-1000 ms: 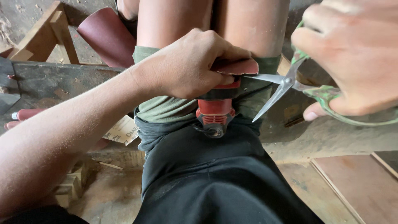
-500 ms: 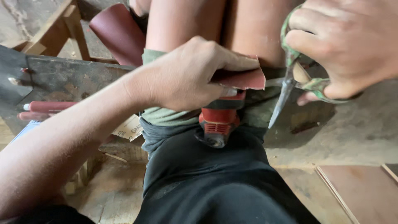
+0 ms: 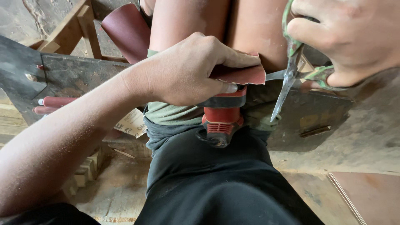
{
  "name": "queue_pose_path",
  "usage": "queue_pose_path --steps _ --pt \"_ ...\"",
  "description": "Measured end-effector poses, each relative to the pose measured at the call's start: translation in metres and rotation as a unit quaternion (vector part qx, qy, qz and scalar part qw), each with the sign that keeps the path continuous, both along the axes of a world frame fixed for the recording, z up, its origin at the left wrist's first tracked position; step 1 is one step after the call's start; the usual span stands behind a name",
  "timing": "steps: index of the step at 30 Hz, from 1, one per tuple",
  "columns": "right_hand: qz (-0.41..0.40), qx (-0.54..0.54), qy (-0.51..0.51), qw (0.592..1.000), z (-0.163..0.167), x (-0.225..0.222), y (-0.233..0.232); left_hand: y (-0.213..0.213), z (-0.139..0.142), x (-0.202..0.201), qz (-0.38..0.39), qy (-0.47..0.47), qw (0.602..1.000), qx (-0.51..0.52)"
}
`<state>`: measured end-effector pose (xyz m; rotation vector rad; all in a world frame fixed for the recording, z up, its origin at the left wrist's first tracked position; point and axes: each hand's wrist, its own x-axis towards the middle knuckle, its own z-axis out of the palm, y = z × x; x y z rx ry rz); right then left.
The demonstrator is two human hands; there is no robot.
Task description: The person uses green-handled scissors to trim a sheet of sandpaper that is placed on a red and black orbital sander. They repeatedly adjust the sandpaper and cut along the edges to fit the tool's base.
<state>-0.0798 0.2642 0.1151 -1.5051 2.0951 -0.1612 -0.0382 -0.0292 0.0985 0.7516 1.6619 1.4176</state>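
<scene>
Swung more upright since before, scissors [image 3: 291, 79] in right hand [image 3: 354, 37] – blades open at sandpaper [image 3: 241, 75] edge. Left hand [image 3: 187, 71] fingers pinching sheet flat over red sander [image 3: 221, 121] – steady for cutting.

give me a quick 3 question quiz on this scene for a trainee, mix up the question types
1. True or false: the right hand holds the scissors with blades open.
2. What does the left hand press the reddish sandpaper sheet onto?
A. the red power sander
B. the sandpaper roll
C. the floor
3. Fill in: the scissors' handles are ____ in colour.

Key
1. True: the two blades stand apart beside the sheet's edge.
2. A: the sheet lies over the tool clamped between the person's legs.
3. Green.
</scene>
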Motion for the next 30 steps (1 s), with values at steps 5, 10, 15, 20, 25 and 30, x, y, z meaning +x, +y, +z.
queue_pose_path --steps 5,10,15,20,25,30 --pt "0.018 -0.062 -0.02 0.998 -0.008 -0.01 0.002 0.002 0.001 -0.003 -0.004 0.003 1.0 -0.023" --pt "0.045 -0.042 0.008 0.998 -0.009 -0.02 0.001 0.001 0.008 -0.009 0.003 0.011 1.0 -0.006" --pt "0.092 -0.048 0.044 0.994 -0.01 -0.029 -0.007 -0.007 0.018 -0.016 0.007 0.018 1.0 0.009" --pt "0.054 -0.112 0.057 0.991 -0.002 -0.03 -0.016 -0.018 0.034 -0.016 0.021 0.012 0.999 0.024" --pt "0.063 -0.047 0.144 0.986 0.021 -0.026 -0.014 -0.017 0.033 -0.012 0.037 0.037 0.999 0.013" --pt "0.044 -0.026 0.208 0.977 0.037 -0.009 -0.017 -0.034 0.038 0.025 0.105 0.058 0.991 -0.057"
